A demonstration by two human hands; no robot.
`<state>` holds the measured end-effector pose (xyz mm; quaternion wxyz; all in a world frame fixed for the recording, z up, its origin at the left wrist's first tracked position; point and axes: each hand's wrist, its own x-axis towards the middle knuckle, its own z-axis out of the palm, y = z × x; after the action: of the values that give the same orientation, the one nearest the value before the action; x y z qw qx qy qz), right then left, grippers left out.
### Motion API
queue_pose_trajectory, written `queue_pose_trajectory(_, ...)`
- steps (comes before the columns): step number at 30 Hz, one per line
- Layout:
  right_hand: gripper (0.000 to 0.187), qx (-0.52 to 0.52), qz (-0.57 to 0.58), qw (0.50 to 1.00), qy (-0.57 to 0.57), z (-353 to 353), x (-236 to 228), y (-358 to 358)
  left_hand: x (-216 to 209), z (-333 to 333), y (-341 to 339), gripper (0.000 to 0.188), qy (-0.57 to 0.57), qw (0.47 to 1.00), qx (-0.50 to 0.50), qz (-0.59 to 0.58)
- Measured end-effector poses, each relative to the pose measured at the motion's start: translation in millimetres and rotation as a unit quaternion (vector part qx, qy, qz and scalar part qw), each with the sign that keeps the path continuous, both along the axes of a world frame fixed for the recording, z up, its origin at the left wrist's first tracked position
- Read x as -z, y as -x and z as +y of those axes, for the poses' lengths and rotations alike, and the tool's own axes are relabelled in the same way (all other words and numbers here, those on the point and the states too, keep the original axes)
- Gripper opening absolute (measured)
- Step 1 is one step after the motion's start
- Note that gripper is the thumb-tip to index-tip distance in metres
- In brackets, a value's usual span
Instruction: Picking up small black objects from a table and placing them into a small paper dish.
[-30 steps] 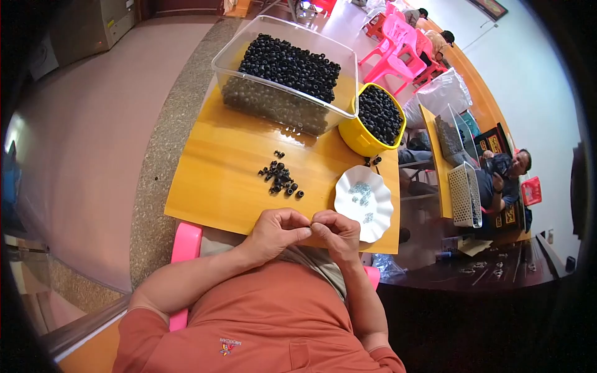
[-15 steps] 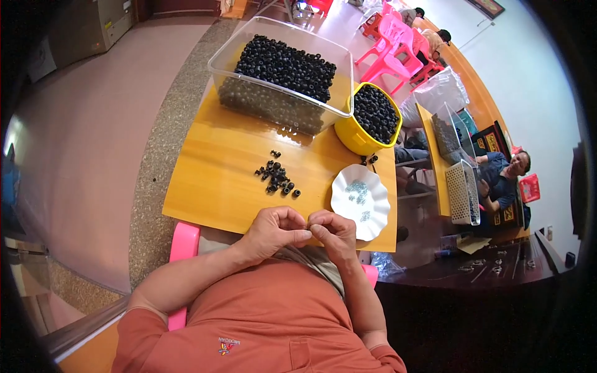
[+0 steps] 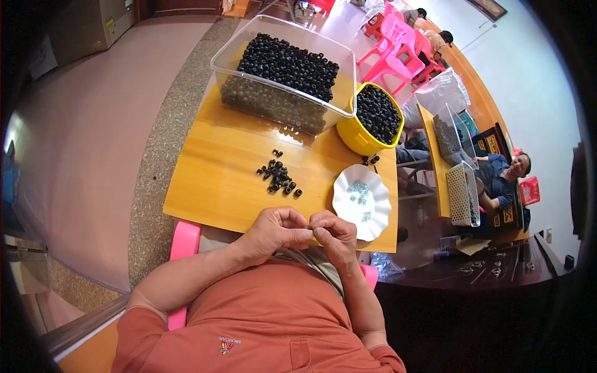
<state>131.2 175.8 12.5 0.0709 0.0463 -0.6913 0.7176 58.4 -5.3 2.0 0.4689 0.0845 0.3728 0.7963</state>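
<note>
Dark and tiny, the piece [image 3: 311, 226] between your left hand [image 3: 271, 233] and right hand [image 3: 336, 237], both pinched nearly closed on it, is probably light, stiff and slippery, so hold its edges, though its shape is mostly hidden.

A single view serves here — a wide fisheye worn on the head, the left of a side-by-side pair. It looks down over the person's own shirt [image 3: 261, 311] at the worktop [image 3: 208, 180] close in front, the fingers [image 3: 297, 236] near mid-frame. Upright, it reaches as far as pink chairs [image 3: 401, 64] beyond — straight edges bending toward its dark rim.
</note>
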Motion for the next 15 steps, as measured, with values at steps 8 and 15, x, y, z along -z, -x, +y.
queue_pose_trajectory(8, 0.011, -0.016, 0.015, 0.999, -0.04, -9, -7, 3, 6, -1, 3, 0.013, -0.01, 0.998, -0.048, 0.03)
queue_pose_trajectory(15, 0.008, 0.05, 0.002, 0.997, -0.059, -2, -13, 22, -6, -1, 1, 0.019, 0.019, 0.995, -0.088, 0.05)
